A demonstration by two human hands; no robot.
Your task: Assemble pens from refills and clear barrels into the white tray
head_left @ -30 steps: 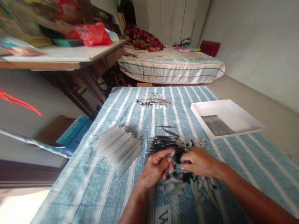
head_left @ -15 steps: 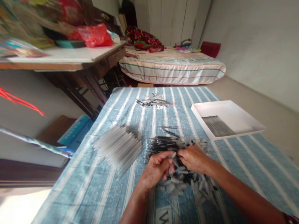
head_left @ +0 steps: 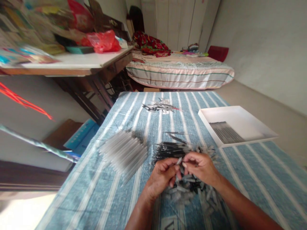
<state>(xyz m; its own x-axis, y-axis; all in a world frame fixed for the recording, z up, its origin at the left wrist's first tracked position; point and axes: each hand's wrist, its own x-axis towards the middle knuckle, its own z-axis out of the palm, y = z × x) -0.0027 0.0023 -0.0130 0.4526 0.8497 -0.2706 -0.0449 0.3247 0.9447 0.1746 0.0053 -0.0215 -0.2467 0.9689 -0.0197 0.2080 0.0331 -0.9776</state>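
Observation:
My left hand (head_left: 165,174) is closed in a pinch on a small translucent pen part (head_left: 179,160), which pokes up between thumb and forefinger. Beside it, almost touching, my right hand (head_left: 200,167) has its thumb and fingertips pressed together; whatever they hold is hidden. Under and in front of both hands lies a loose heap of short, translucent grey pieces (head_left: 179,195) that look like pen caps. Just behind the left hand is a pile of thin black pen parts (head_left: 169,150). A stack of long, clear grey tubes (head_left: 124,153), like pen barrels, lies to the left.
At the right, a shallow white box (head_left: 254,127) holds a row of dark, slim pens (head_left: 226,132). Small scattered parts (head_left: 160,106) lie at the far end of the striped tablecloth (head_left: 91,182). A cluttered side table (head_left: 103,60) and a bed (head_left: 179,75) stand beyond.
My right hand has drawn back slightly from the pile toward me, its fingertips now facing the left hand's pen part. The left hand keeps its pinch. The view has shifted a little.

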